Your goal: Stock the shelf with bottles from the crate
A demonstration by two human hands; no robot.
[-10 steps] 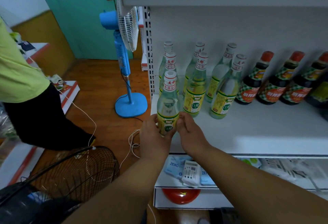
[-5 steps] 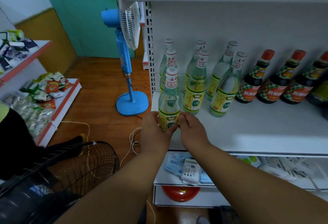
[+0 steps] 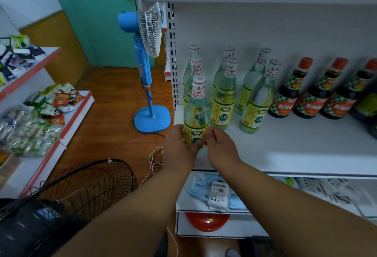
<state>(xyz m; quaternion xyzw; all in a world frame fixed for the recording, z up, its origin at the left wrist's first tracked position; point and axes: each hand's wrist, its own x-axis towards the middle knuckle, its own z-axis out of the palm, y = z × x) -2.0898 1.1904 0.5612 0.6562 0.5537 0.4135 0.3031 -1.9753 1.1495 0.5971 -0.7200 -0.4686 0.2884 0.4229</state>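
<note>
A clear vinegar bottle (image 3: 196, 112) with a yellow-green label and white cap stands upright at the front left of the white shelf (image 3: 285, 150). My left hand (image 3: 179, 148) wraps its lower left side, and my right hand (image 3: 221, 148) touches its lower right side with the fingertips. Behind it stand several more vinegar bottles (image 3: 224, 97) in rows. Dark soy sauce bottles (image 3: 289, 95) with red caps line the shelf to the right. The crate is not in view.
A blue standing fan (image 3: 150, 69) is left of the shelf on the wooden floor, with a white cable (image 3: 155, 161) nearby. A black wire fan guard (image 3: 89, 187) sits at lower left. Snack packets (image 3: 49, 103) fill the left shelves. Packets (image 3: 216, 193) lie on the lower shelf.
The person in the yellow-green top at the left has gone out of view. Both hands stay on the front bottle, which has barely moved.
</note>
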